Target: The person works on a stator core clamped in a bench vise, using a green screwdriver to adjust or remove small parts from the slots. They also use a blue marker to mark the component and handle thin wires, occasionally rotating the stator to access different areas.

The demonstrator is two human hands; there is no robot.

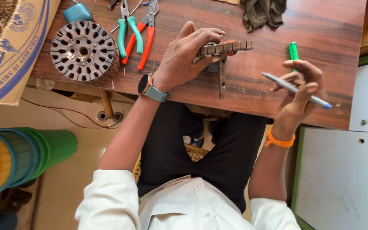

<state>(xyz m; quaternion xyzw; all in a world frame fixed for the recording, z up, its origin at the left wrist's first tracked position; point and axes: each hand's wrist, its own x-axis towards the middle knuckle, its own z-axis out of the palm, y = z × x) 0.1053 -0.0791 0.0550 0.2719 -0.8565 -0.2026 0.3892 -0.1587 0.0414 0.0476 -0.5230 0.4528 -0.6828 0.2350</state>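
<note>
slotted metal piece sits on the wooden table, near its middle, and your left hand is clamped over one end, fingers curled around it. beyond it, the round slotted rotor core lies well apart by the far left corner, pliers just beside it. your right hand is closed on a slim pen, held off the edge. watch that pen: the pinch looks loose, it could slip. a green marker lies near. lean too hard and the piece may skid.
</note>
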